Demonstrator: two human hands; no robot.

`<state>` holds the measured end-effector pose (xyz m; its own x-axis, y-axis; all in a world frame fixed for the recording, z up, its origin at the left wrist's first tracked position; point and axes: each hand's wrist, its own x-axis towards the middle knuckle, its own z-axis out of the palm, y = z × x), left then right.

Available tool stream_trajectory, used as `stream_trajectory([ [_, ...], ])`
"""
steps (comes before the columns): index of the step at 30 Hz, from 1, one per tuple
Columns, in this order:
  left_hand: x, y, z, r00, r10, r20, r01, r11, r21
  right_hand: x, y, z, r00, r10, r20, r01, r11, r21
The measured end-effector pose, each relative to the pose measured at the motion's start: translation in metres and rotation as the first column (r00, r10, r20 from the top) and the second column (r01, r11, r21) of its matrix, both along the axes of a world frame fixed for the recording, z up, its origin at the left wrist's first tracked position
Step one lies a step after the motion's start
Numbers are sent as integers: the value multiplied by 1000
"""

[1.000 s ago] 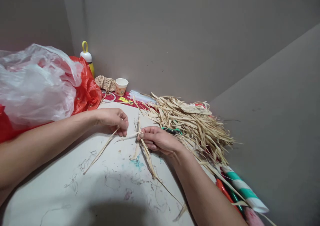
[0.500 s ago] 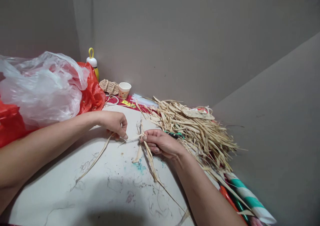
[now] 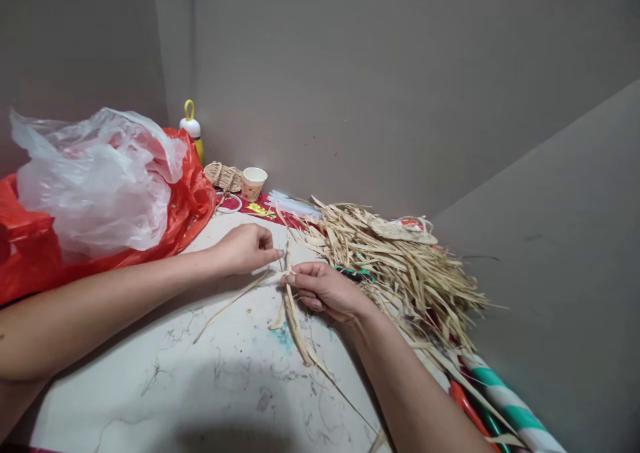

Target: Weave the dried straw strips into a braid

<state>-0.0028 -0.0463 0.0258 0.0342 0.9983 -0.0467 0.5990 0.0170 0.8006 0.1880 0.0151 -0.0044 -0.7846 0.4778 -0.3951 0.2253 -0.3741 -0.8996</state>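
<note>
My right hand (image 3: 325, 289) is closed in a pinch on a bundle of dried leaf strips (image 3: 297, 329) where they cross. From that crossing, strips hang down toward me, and thin ends stand up above it. A long narrow strip (image 3: 225, 309) runs out to the left and passes below my left hand (image 3: 249, 248). My left hand is closed, thumb and fingertips together, just left of the upright ends. What it pinches, if anything, is too small to make out. Both hands are over the pale, stained tabletop (image 3: 210, 386).
A heap of dried leaf strips (image 3: 400, 253) lies at right, with green-handled scissors (image 3: 355, 275) partly under it. Striped rolls (image 3: 510, 399) lie at lower right. Behind stand a paper cup (image 3: 254, 185), a woven straw sole (image 3: 223, 177) and a bottle (image 3: 191, 130). Plastic bags (image 3: 110, 186) fill the left.
My left hand has moved right, close to my right hand. The narrow strip at left has shifted right with its loose end higher. My right hand keeps its pinch on the crossing; the view has shifted slightly.
</note>
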Motion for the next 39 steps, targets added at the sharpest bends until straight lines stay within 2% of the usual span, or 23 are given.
stream_trajectory([
  [1,4,-3,-2,998,-28,-48,27,1000,-13,0,0,0,1000,-6,-6,6,1000,5],
  [4,16,-11,-8,982,-163,-94,144,973,-181,0,-1,-1,1000,5,-18,-5,1000,20],
  [7,24,-16,-14,984,-145,-105,127,979,-161,0,-2,0,1000,15,-12,-14,999,34],
  [9,26,-17,-16,988,-148,34,152,962,-225,-1,-3,0,1000,-11,-9,12,999,37],
  [12,24,-14,-11,952,-132,276,233,897,-375,-2,-3,-1,999,-46,-1,46,998,34],
  [16,13,-3,-2,894,-33,447,274,829,-487,-3,-3,1,999,-44,18,44,999,22],
  [19,5,4,-1,888,41,457,218,839,-498,-2,-2,2,998,-52,23,51,999,19],
  [21,5,4,-3,910,37,412,176,867,-466,-2,-2,2,998,-58,14,58,998,23],
  [26,22,-10,-11,965,-14,261,83,963,-256,-6,-5,-1,997,-78,-13,78,995,62],
  [29,31,-17,-13,982,4,186,25,988,-153,-7,-7,0,996,-90,0,90,992,88],
  [32,31,-15,-13,965,1,261,62,971,-233,-7,-8,2,995,-93,21,90,992,88],
  [35,26,-9,-14,933,10,361,134,919,-371,-6,-7,3,997,-73,39,70,994,80],
  [39,19,-2,-14,893,34,449,168,901,-401,-4,-5,3,997,-54,47,50,996,68],
])
